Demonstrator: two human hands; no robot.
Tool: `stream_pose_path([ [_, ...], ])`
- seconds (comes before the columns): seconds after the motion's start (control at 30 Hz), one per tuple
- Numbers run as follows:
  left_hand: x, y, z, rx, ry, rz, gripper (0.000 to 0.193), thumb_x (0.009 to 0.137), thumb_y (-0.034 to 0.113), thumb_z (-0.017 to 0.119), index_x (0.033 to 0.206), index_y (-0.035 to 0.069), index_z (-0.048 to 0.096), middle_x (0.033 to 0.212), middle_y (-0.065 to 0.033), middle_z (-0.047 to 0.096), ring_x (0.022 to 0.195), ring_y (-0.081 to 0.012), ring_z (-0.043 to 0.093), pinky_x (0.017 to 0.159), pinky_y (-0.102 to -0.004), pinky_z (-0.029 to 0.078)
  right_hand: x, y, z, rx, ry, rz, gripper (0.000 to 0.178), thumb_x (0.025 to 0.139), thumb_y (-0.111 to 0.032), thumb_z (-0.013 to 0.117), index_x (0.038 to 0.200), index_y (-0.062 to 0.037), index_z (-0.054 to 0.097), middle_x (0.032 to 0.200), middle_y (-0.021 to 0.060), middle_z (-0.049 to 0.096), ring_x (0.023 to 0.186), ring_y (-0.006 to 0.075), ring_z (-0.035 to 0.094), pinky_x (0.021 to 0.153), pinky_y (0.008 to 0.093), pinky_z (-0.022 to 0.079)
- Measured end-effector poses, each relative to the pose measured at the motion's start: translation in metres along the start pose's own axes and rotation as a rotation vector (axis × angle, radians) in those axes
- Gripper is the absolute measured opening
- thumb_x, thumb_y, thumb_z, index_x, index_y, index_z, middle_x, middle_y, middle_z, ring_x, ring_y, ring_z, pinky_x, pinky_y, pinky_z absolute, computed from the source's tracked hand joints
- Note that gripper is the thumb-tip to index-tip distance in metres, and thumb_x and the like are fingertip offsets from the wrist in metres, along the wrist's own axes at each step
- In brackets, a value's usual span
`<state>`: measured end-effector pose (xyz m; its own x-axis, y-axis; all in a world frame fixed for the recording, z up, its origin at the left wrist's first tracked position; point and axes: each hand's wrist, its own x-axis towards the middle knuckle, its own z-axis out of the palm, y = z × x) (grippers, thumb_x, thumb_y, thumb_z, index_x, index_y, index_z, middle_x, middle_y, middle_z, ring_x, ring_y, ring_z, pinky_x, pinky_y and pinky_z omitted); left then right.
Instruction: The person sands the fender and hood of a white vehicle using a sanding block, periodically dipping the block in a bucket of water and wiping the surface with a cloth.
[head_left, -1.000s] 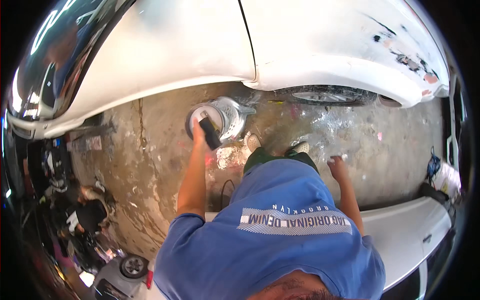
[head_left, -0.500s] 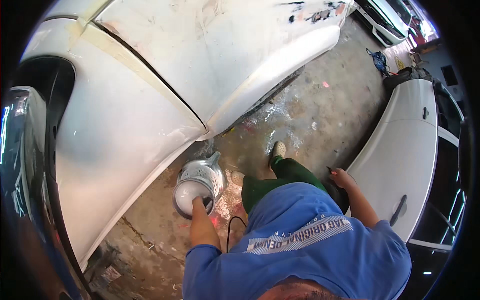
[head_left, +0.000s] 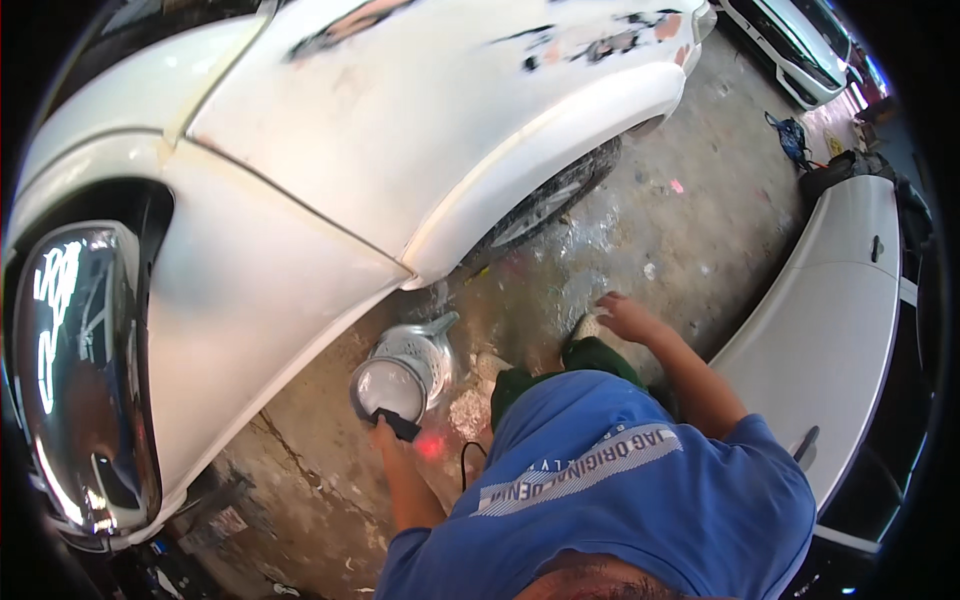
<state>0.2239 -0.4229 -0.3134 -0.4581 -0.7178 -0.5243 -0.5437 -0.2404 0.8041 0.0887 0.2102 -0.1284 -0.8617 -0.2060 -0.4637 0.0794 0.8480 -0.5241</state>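
My left hand point(head_left: 384, 436) grips a flat dark block point(head_left: 400, 426) over the near rim of a round metal basin point(head_left: 354, 396). Cloudy, greyish liquid fills the basin, which rests on a silvery stool point(head_left: 440, 362) with a perforated top. Farther to the right, my right hand point(head_left: 628, 320) hovers above my shoe with its fingers bent. Whatever may be between those fingers is too small to tell. Left of the basin stretches a whitish car body panel point(head_left: 270, 270) with hazy patches and masking tape along its seams.
A glossy dark side mirror point(head_left: 85, 370) juts out at the left. Beyond the panel are a car wheel point(head_left: 550, 205) and chipped dark paint spots point(head_left: 612, 45). On the right stands another white car point(head_left: 830, 290). The concrete floor point(head_left: 700, 180) has wet patches, and a black cable point(head_left: 464, 460) runs beside me.
My left hand has drawn back from inside the basin, bringing the dark block out over its rim. My right hand has swung left and forward; the small red-and-black thing in it no longer shows.
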Motion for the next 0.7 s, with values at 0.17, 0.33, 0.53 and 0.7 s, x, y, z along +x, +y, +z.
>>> stream_pose_path([
  [0.17,-0.061,0.044,0.042,0.497,0.121,0.187,0.048,0.094,0.019,0.071,0.132,-0.007,0.058,0.116,-0.0184,0.071,0.099,-0.0307,0.071,0.085,-0.0419,0.057,0.052,-0.025,-0.016,0.029,-0.057,-0.264,0.049,0.092,-0.030,0.067,0.133,-0.0042,0.061,0.133,0.0225,0.061,0.124,0.0402,0.059,0.104,0.0465,0.049],
  [0.33,-0.226,0.130,0.232,-0.229,-0.681,-0.053,0.034,0.099,0.017,0.064,0.129,0.002,0.059,0.117,-0.0112,0.070,0.101,-0.0255,0.071,0.085,-0.0403,0.060,0.070,-0.023,-0.043,0.509,0.023,-0.362,0.051,0.093,-0.030,0.071,0.133,-0.0006,0.060,0.131,0.0191,0.063,0.120,0.0316,0.063,0.099,0.0422,0.051],
  [0.53,-0.390,0.207,0.424,-0.189,-1.011,0.007,0.033,0.100,0.019,0.065,0.127,0.002,0.059,0.117,-0.0087,0.069,0.103,-0.0211,0.068,0.091,-0.0364,0.055,0.057,0.029,-0.130,1.615,-0.217,-0.062,0.036,0.095,-0.027,0.072,0.125,-0.0090,0.063,0.118,0.0029,0.066,0.106,0.0135,0.063,0.089,0.0354,0.051],
  [0.7,-0.462,0.204,0.518,0.094,-1.064,0.361,0.035,0.101,0.026,0.064,0.123,-0.001,0.061,0.107,-0.0109,0.070,0.092,-0.0211,0.068,0.083,-0.0349,0.054,0.036,0.108,-0.172,1.574,0.107,-0.098,0.031,0.094,-0.021,0.073,0.121,-0.0094,0.063,0.117,0.0038,0.066,0.105,0.0156,0.063,0.088,0.0371,0.051],
])
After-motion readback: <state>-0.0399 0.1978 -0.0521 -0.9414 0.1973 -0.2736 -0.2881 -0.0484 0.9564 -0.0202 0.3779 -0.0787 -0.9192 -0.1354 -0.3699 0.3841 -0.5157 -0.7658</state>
